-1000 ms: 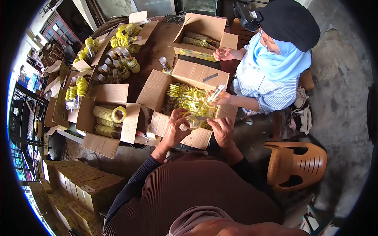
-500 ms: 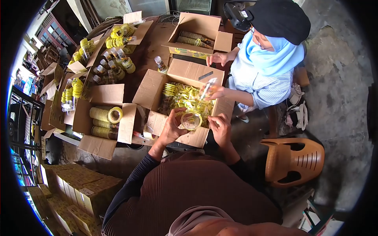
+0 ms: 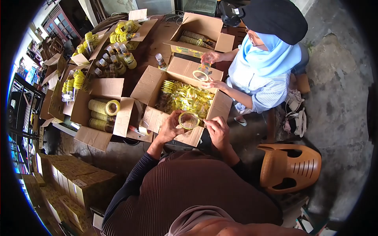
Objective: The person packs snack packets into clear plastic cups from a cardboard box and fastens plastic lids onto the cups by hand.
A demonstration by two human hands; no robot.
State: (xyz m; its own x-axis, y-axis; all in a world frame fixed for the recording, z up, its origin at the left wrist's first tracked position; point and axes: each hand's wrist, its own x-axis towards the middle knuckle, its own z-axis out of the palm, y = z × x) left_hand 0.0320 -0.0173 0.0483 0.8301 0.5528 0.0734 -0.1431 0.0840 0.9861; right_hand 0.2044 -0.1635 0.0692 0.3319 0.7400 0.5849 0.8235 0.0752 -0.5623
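Observation:
My left hand [image 3: 170,128] is wrapped round a clear plastic cup with a yellow rim [image 3: 189,120], its mouth tilted up toward me. Just right of that rim, my right hand [image 3: 217,130] is closed in a pinch; anything between its fingertips is too small to make out. Beneath and beyond both hands stands an open cardboard box [image 3: 147,88] holding many shiny yellow packets [image 3: 187,98] and a row of yellow-rimmed pieces at its left side.
Across the box, a co-worker [image 3: 256,78] holds another clear cup [image 3: 202,71] in both hands. A box of stacked cups [image 3: 104,85] stands at left, with filled cups [image 3: 114,65] behind it. A box [image 3: 197,33] sits at the back, a brown plastic chair [image 3: 291,167] at right.
The co-worker's cup, blurred over the box before, is now held in both hands nearer their body. My right hand's fingers have drawn together beside my cup's rim. The view has shifted slightly.

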